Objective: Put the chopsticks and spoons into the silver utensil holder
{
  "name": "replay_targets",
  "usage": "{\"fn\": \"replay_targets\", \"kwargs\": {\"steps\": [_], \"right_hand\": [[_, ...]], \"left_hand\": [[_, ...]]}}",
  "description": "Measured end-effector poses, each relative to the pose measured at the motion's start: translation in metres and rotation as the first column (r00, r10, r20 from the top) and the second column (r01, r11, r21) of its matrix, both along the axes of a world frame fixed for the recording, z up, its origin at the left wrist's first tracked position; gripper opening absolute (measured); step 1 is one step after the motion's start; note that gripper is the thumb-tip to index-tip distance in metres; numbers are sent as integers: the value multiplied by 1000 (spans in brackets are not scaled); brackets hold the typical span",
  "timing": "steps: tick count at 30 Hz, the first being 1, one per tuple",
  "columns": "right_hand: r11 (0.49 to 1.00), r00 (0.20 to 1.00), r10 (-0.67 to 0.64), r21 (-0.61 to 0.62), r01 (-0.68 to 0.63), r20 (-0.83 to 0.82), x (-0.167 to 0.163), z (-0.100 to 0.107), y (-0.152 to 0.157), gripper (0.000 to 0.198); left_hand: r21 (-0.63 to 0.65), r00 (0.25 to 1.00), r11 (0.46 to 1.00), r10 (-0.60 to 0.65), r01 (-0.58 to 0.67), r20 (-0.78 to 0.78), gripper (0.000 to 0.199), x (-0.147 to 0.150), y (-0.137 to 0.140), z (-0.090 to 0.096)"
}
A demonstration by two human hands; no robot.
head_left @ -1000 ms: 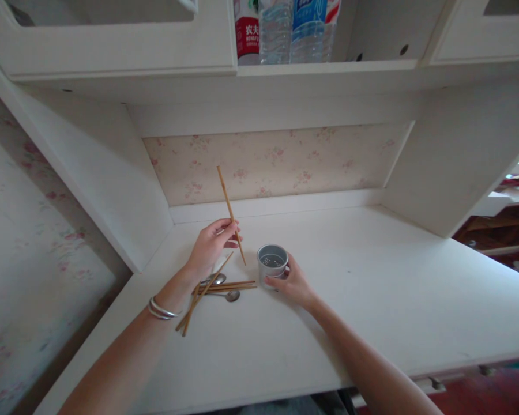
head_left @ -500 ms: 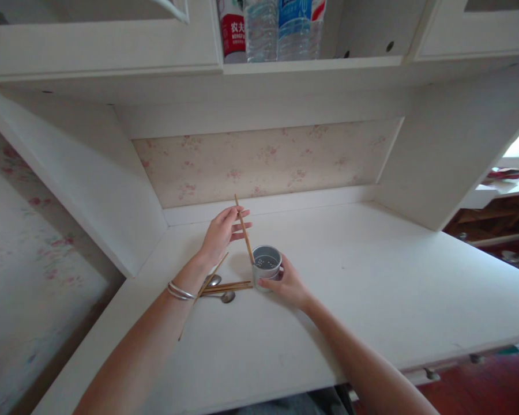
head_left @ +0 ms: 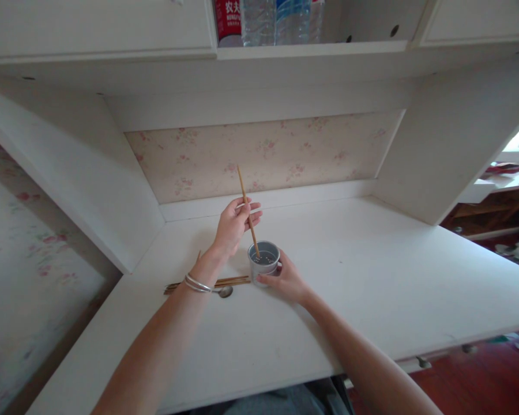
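Note:
My left hand [head_left: 236, 226] pinches a wooden chopstick [head_left: 252, 233] between thumb and fingers. The chopstick leans left at the top, and its lower end is inside a grey metal cup [head_left: 263, 271] with small holes in its bottom. Wrapped around the cup's right side, my right hand [head_left: 288, 279] holds it upright on the white counter. Left of the cup lie several chopsticks [head_left: 233, 281] and a metal spoon [head_left: 225, 291], partly hidden behind my left forearm.
White side panels [head_left: 393, 144] and a floral back panel [head_left: 259, 153] enclose the counter [head_left: 350, 276]. Overhead, a shelf [head_left: 311, 52] holds plastic bottles [head_left: 259, 23]. Drawer knobs [head_left: 424, 362] stick out below the front edge at right.
My left hand has moved right and slightly up. The chopstick's lower end has gone from the cup's left rim to inside the cup. The head view has tilted down slightly.

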State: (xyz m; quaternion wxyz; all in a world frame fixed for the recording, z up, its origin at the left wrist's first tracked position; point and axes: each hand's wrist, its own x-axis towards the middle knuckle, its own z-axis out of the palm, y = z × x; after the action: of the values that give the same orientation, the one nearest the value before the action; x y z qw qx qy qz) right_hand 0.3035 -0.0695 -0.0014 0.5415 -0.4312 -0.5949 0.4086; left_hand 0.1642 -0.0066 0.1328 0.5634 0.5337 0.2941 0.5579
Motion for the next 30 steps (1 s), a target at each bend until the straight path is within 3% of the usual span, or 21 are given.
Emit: {"fn": "replay_targets", "kwargs": {"steps": [6, 12, 17, 22, 30], "right_hand": [[1000, 1000, 27, -14, -27, -1, 1, -3, 1, 80], [999, 1000, 12, -36, -13, -16, 0, -6, 2, 82], [999, 1000, 23, -24, -23, 9, 0, -4, 1, 80], [1000, 999, 17, -21, -16, 31, 0, -1, -1, 79], [1000, 999, 10, -17, -9, 41, 0, -1, -1, 78]], "left_hand": [[-18, 998, 998, 64, -65, -25, 24, 5, 4, -28], [83, 935, 984, 178, -161, -306, 34, 0, 3, -52], [114, 904, 976, 215, -186, -369, 37, -2, -2, -69], [136, 878, 971, 234, -195, -417, 36, -2, -3, -74], [51, 916, 989, 148, -139, -374, 38, 0, -10, -74]]}}
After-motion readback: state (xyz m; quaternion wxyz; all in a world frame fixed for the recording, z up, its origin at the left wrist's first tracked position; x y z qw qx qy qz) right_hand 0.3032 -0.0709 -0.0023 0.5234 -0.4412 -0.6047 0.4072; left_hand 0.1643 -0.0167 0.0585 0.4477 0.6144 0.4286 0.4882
